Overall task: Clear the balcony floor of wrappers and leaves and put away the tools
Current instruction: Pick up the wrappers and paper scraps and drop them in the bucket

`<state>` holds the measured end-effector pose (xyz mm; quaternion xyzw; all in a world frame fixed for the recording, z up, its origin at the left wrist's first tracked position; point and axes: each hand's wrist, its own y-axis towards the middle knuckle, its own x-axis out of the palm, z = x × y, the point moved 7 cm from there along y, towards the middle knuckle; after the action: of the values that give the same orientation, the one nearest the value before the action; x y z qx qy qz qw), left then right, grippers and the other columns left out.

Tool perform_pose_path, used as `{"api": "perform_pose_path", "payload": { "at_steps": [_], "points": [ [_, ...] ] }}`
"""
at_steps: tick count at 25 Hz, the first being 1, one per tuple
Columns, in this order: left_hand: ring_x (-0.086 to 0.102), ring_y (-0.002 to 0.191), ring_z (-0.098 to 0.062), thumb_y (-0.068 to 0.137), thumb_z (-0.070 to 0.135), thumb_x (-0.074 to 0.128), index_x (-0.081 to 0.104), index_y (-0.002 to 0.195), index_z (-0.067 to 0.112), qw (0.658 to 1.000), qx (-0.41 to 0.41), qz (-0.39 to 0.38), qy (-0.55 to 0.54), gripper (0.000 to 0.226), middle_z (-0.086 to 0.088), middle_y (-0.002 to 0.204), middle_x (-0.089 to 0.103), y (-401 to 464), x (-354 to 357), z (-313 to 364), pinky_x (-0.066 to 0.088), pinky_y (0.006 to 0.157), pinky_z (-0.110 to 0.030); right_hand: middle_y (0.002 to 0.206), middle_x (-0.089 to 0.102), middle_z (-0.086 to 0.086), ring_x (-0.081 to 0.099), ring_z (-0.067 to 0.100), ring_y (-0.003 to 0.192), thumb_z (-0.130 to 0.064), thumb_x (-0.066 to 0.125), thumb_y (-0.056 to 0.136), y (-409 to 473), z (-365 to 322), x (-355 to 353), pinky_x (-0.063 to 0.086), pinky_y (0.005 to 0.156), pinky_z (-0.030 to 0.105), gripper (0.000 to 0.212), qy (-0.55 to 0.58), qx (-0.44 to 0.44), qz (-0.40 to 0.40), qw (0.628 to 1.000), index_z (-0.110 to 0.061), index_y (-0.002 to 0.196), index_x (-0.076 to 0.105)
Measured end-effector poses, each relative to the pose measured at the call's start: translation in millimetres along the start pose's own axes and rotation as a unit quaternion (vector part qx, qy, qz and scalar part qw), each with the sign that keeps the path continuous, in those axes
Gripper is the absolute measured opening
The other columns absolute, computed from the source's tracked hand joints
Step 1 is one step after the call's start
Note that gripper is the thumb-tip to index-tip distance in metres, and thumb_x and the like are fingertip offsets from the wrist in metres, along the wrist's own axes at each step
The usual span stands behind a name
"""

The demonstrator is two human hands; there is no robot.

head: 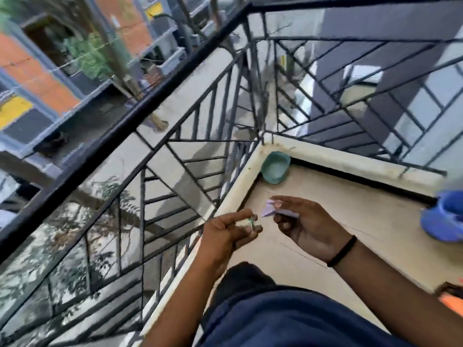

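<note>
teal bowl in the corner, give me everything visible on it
The teal bowl is a small, shallow, rounded-oval dish, plastic by the look, with a paler, whitish inside that could be residue or glare. It sits tilted in the balcony corner, propped against the cream curb with its opening facing the camera. Its lower edge rests on the tan floor. Neither hand touches it; both are nearer the camera. No lid or markings are visible.

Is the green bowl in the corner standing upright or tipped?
Tipped: the green bowl leans against the corner ledge, its opening facing outward.
</note>
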<state>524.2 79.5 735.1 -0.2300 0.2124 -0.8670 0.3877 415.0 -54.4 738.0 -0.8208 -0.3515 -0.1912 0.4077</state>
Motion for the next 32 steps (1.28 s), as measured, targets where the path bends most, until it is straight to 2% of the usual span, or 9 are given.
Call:
{"api": "perform_pose_path", "payload": {
  "at_steps": [4,7,9,13,16,18,24,29,32],
  "points": [
    [0.075,0.092,-0.028,0.086,-0.018,0.060,0.068,0.114,-0.001,0.998,0.000,-0.033,0.050,0.034,-0.019,0.108,0.074,69.3,50.1,22.3,0.060,0.073,-0.026,0.080,0.067,0.015,0.055,0.016,0.057,0.002,0.061,0.083,16.4,-69.9,-51.7,0.043,0.045,0.017,0.021,0.061,-0.081,0.068,0.992,0.007,0.101,0.071],
    [0.074,0.091,-0.028,0.087,-0.009,0.064,0.069,0.114,-0.003,0.997,0.011,-0.062,0.055,0.028,-0.020,0.104,0.075,126.6,86.2,56.5,0.061,0.080,-0.030,0.087,0.070,0.017,0.057,0.015,0.059,-0.007,0.071,0.068,28.1,-125.6,-79.9,0.043,0.048,0.018,0.032,0.075,-0.139,0.091,0.983,0.005,0.097,0.076],
    [0.073,0.091,-0.029,0.089,-0.005,0.064,0.069,0.113,-0.004,0.995,0.005,-0.089,0.054,0.025,-0.022,0.104,0.074,164.8,121.2,79.9,0.061,0.083,-0.032,0.090,0.072,0.016,0.058,0.014,0.058,-0.007,0.069,0.071,40.0,-159.1,-97.6,0.044,0.048,0.018,0.025,0.085,-0.163,0.119,0.976,0.001,0.093,0.078],
    [0.074,0.085,-0.025,0.089,-0.006,0.063,0.072,0.106,0.002,0.984,-0.007,-0.161,0.074,0.020,-0.018,0.100,0.075,214.3,195.9,102.9,0.060,0.069,-0.027,0.090,0.072,0.016,0.057,0.013,0.058,-0.004,0.063,0.081,55.6,-209.0,-115.6,0.044,0.048,0.017,0.027,0.082,-0.169,0.171,0.967,0.004,0.105,0.073],
    [0.074,0.085,-0.024,0.090,-0.001,0.064,0.072,0.105,0.005,0.967,-0.032,-0.213,0.135,0.019,-0.015,0.099,0.076,246.2,249.7,92.6,0.060,0.073,-0.028,0.085,0.071,0.015,0.055,0.014,0.057,0.000,0.059,0.089,54.8,-226.4,-147.1,0.042,0.046,0.017,0.023,0.126,-0.198,0.218,0.947,0.007,0.109,0.068],
    [0.073,0.083,-0.024,0.089,0.000,0.066,0.072,0.106,0.003,0.950,-0.060,-0.251,0.176,0.018,-0.016,0.096,0.075,256.3,296.9,76.8,0.059,0.073,-0.027,0.086,0.070,0.016,0.054,0.014,0.057,0.002,0.056,0.092,40.2,-232.3,-181.0,0.042,0.046,0.017,0.021,0.166,-0.225,0.265,0.923,0.007,0.109,0.069],
    [0.058,0.059,-0.018,0.093,0.009,0.065,0.069,0.097,0.004,0.858,-0.123,-0.400,0.297,0.008,-0.008,0.069,0.059,223.9,475.3,29.0,0.045,0.052,-0.022,0.099,0.069,0.023,0.050,0.012,0.056,0.001,0.056,0.095,-28.8,-238.1,-287.7,0.042,0.049,0.016,0.026,0.279,-0.291,0.357,0.843,0.008,0.118,0.066],
    [0.066,0.071,-0.021,0.088,0.004,0.069,0.071,0.109,0.002,0.804,-0.134,-0.448,0.368,0.022,-0.013,0.087,0.068,211.7,614.0,-27.9,0.050,0.059,-0.025,0.100,0.072,0.012,0.051,0.011,0.060,0.003,0.057,0.094,-65.7,-281.6,-390.3,0.042,0.050,0.017,0.024,0.322,-0.348,0.376,0.796,0.007,0.115,0.067],
    [0.070,0.084,-0.022,0.089,0.006,0.068,0.071,0.117,0.009,0.751,-0.164,-0.471,0.432,0.029,-0.011,0.101,0.073,199.8,668.7,-62.7,0.051,0.068,-0.029,0.097,0.072,0.011,0.058,0.009,0.061,0.003,0.057,0.095,-90.0,-306.9,-446.2,0.045,0.051,0.017,0.023,0.344,-0.379,0.383,0.769,0.005,0.115,0.066]
  ]
}}
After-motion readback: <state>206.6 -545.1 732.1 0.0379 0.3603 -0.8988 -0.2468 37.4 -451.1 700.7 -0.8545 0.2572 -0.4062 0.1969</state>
